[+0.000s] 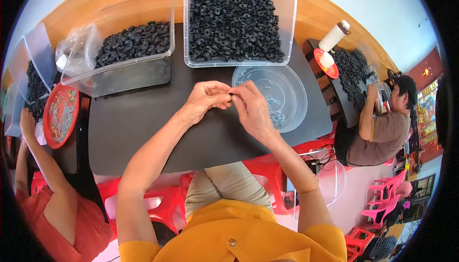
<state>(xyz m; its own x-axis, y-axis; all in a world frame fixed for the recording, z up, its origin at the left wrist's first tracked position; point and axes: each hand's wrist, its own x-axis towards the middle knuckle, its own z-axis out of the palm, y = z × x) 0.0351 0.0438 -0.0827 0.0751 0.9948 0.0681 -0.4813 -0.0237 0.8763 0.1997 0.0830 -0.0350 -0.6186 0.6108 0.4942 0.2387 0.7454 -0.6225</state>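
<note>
Over the middle of the dark table, my left hand and my right hand meet at the fingertips. Between them they pinch a small black plastic part, mostly hidden by the fingers. Just right of my right hand stands a round clear plastic tub with small shiny metal pieces in it. Beyond my hands a large clear bin holds a heap of small black parts. At the left, another clear bin holds more black parts.
A person in red sits at left beside a red tray of small metal pieces. At right, a person in brown works by a black pile, a white bottle and an orange plate. Red chairs stand near me.
</note>
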